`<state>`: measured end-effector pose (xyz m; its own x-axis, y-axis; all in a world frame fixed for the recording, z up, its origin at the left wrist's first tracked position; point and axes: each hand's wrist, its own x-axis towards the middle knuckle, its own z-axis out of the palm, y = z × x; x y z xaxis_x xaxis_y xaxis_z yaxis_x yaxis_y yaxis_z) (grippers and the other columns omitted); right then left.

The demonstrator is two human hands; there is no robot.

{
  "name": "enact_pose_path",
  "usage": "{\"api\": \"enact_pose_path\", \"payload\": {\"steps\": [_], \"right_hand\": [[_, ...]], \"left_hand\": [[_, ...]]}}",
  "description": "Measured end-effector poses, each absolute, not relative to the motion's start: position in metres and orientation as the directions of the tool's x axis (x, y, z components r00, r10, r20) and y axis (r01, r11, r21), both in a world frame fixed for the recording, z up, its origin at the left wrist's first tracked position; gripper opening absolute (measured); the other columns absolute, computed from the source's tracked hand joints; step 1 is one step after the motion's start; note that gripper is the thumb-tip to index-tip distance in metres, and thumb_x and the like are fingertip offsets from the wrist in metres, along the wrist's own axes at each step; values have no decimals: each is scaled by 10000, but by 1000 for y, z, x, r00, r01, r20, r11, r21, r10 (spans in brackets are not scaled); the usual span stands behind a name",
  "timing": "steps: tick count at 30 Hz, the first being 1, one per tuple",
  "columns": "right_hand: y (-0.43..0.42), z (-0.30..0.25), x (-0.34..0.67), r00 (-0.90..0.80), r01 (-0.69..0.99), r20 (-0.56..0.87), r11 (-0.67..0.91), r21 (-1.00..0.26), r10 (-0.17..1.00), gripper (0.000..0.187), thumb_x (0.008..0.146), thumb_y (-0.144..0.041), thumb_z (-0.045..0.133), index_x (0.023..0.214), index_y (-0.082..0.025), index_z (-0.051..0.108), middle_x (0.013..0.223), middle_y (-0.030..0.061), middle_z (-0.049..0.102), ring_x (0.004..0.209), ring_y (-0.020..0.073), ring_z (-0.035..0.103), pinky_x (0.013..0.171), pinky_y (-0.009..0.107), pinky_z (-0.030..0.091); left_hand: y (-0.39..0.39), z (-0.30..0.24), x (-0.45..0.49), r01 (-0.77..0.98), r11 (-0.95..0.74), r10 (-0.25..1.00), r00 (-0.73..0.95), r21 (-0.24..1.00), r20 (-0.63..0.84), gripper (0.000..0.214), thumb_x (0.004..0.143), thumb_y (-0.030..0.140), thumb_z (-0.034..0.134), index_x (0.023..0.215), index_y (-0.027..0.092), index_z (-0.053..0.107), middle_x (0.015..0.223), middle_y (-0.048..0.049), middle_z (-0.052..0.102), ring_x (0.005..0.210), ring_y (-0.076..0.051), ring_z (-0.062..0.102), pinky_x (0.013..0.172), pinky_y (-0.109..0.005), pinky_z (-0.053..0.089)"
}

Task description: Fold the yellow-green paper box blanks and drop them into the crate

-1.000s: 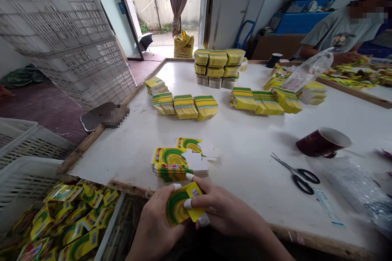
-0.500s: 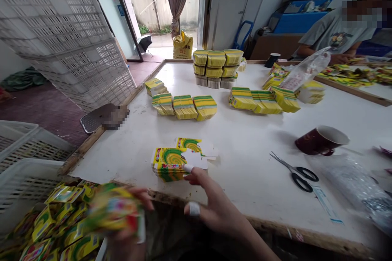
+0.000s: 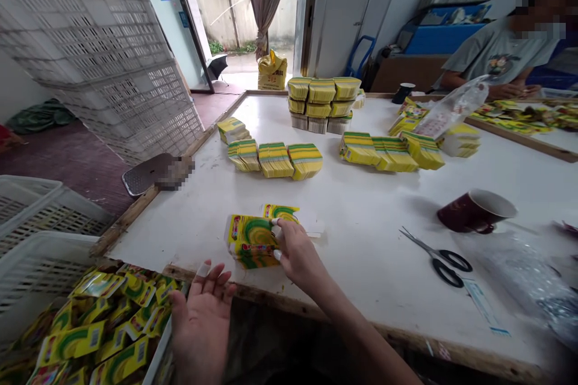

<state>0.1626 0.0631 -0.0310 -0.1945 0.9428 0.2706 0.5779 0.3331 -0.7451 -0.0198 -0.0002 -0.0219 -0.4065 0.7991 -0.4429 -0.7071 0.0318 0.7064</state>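
Observation:
A small pile of flat yellow-and-green cartons point(image 3: 253, 233) lies near the table's front edge, and another flat carton point(image 3: 280, 212) sticks out behind it. My right hand point(image 3: 295, 252) is at the pile's right end, with finger and thumb closed on the top carton's edge; white wraps cover some fingertips. My left hand point(image 3: 203, 319) is palm up and open, holding nothing, between the table edge and the basket. Several yellow-and-green filled packs point(image 3: 72, 340) lie heaped in the white plastic basket point(image 3: 27, 252) at the lower left.
Rows of stacked cartons point(image 3: 273, 159) stand farther back, with a taller stack point(image 3: 320, 96) behind. On the right are scissors point(image 3: 436, 255), a dark red mug point(image 3: 469, 212) and clear plastic wrap point(image 3: 519, 277). A person point(image 3: 497, 54) sits at the far right. White crates point(image 3: 112, 60) rise at left.
My left hand has let go of the yellow-and-green pack and turned empty palm up. My right hand has come forward onto the carton pile and closed on the top one.

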Motion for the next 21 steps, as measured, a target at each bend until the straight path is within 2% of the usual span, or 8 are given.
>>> {"api": "enact_pose_path", "payload": {"steps": [4, 7, 9, 12, 14, 17, 19, 21], "right_hand": [[44, -29, 156, -177, 439, 271, 323, -839, 946, 586, 735, 17, 500, 1255, -225, 385, 939, 25, 566, 830, 179, 578, 781, 323, 526], [20, -25, 144, -211, 155, 195, 229, -961, 958, 581, 713, -18, 541, 1230, -250, 410, 884, -14, 535, 704, 131, 540, 653, 237, 499], [5, -22, 136, -294, 20, 141, 153, -988, 945, 617, 683, -12, 545, 1240, -251, 433, 922, -4, 551, 715, 126, 534, 632, 218, 480], [-9, -17, 126, -358, -125, 106, 65, -990, 928, 589, 671, -45, 550, 1219, -244, 464, 845, -26, 516, 674, 116, 484, 582, 195, 424], [-14, -15, 123, -371, -176, 121, 58, -983, 921, 496, 667, -105, 588, 1139, -232, 509, 806, -34, 478, 669, 119, 449, 591, 203, 409], [-18, -16, 120, -402, -193, 153, 80, -978, 903, 451, 624, -229, 707, 1050, -215, 558, 839, -19, 506, 736, 150, 476, 686, 247, 446], [-20, -17, 119, -402, -214, 120, 34, -976, 908, 485, 612, -276, 752, 1054, -212, 564, 900, 3, 555, 808, 183, 529, 751, 277, 468], [-19, -16, 122, -376, -247, 42, -56, -967, 926, 427, 669, -287, 735, 1054, -218, 562, 956, 25, 598, 875, 207, 575, 779, 293, 483]], "left_hand": [[-2, -19, -3, -654, -82, 835, -457, 752, -306, 733, 602, 759, 692, 1074, 198, 682, 1093, -64, 666, 958, -217, 625, 771, -312, 567], [-8, -14, 8, -594, -178, 852, -493, 785, -180, 681, 654, 756, 657, 1124, 264, 671, 1148, -38, 673, 1093, -260, 602, 884, -359, 544], [-10, -7, 13, -567, -173, 862, -483, 805, -155, 722, 635, 767, 661, 1155, 267, 664, 1149, -47, 682, 1123, -293, 594, 882, -376, 548], [-8, 6, 19, -585, -162, 883, -445, 795, -148, 707, 560, 795, 678, 963, 215, 696, 887, -46, 672, 881, -253, 635, 767, -339, 574], [-5, 14, 21, -643, -186, 896, -421, 743, -140, 623, 555, 783, 683, 805, 215, 642, 721, 0, 547, 682, -170, 551, 668, -287, 558], [-2, 19, 23, -699, -188, 896, -410, 690, -171, 580, 546, 743, 723, 747, 221, 568, 687, 30, 419, 597, -121, 416, 558, -233, 505], [-3, 16, 23, -695, -172, 883, -423, 698, -204, 626, 491, 767, 743, 744, 221, 571, 687, 33, 421, 590, -116, 409, 527, -219, 493], [-6, 10, 21, -622, -142, 881, -434, 770, -188, 720, 437, 860, 680, 774, 228, 606, 706, 25, 489, 611, -131, 473, 552, -237, 525]]}}
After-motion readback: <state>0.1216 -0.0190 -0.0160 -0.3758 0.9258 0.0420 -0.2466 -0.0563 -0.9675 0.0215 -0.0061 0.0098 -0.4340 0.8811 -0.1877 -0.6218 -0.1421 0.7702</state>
